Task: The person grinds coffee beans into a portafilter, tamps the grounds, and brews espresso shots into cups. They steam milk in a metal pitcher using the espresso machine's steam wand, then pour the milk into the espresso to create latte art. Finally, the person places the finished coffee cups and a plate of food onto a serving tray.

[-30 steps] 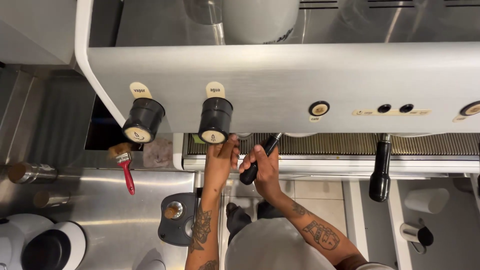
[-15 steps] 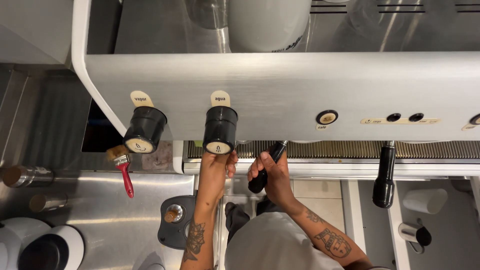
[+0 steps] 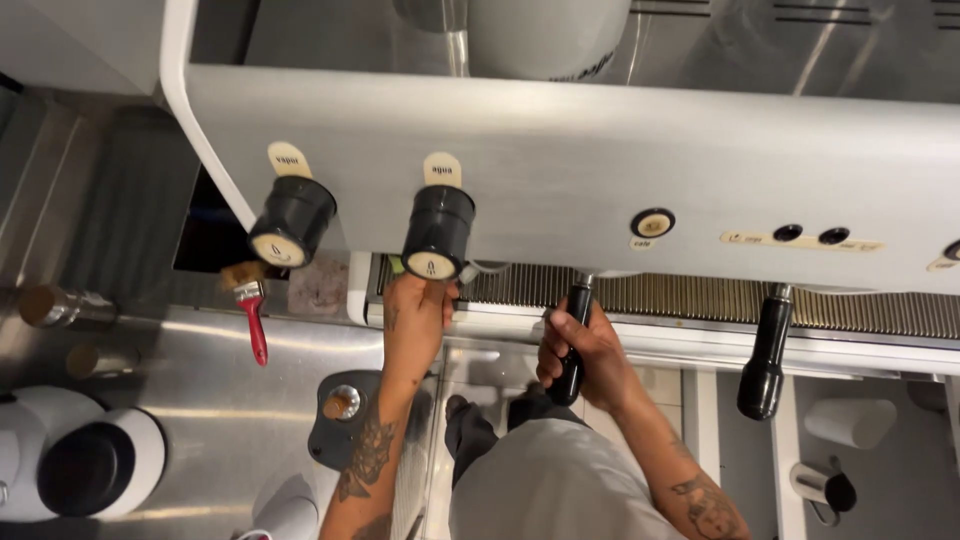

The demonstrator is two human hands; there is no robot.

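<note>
Step in hand, judged: portafilter being seated in group head. Right hand [image 3: 585, 345] being clamped round black handle [image 3: 573, 340] under machine [image 3: 600, 160] front. Left hand [image 3: 420, 315] being pressed near knob [image 3: 437, 232], grip unclear. Next, judged: firm sideways twist of handle being called for. Second handle [image 3: 765, 350] being left hanging, well apart.

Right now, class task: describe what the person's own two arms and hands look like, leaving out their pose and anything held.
Both forearms are bare, with no sleeves, gloves, watch or rings visible. The left hand has a small dark mark on its back, and its forearm carries a large dark tattoo nearer the elbow. The right hand shows no markings, but its forearm bears a dark tattoo close to the elbow.
</note>
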